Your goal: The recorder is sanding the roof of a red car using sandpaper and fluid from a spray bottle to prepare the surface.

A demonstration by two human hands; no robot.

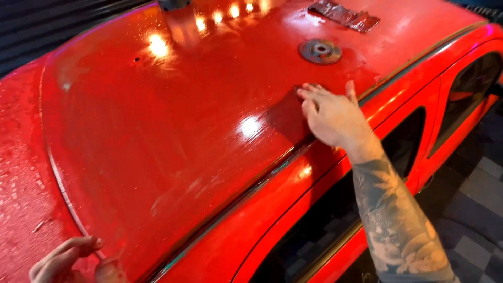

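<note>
While the red car roof (173, 131) fills most of the head view, wet and glossy with bright lamp reflections, the right hand (331, 118) lies flat on it near the edge above the side windows. Its grip is released: the fingers (310, 94) are stretched out and close together, their tips pressing the paint, the thumb spread to the side, and nothing is held in it. Something small and dark may sit under the fingertips, but it is too hidden to tell. The tattooed forearm (398, 220) runs down to the lower right corner, crossing the roof rail and the dark side window (325, 230).

Just beyond the fingertips, apart from them, a round grey metal disc (320, 51) with a hole in its middle lies flat on the roof. Farther up, near the top edge, a crumpled strip of silver tape (344, 15) sticks to the paint.

The left hand (65, 259) shows only in part at the bottom left corner, by the front edge of the roof where the dark trim line curves. Its fingers are curled loosely, and its thumb and forefinger seem to pinch something small and pale; the blur does not let me tell what it is.

Grey floor tiles (471, 209) show at the right, below the car.
</note>
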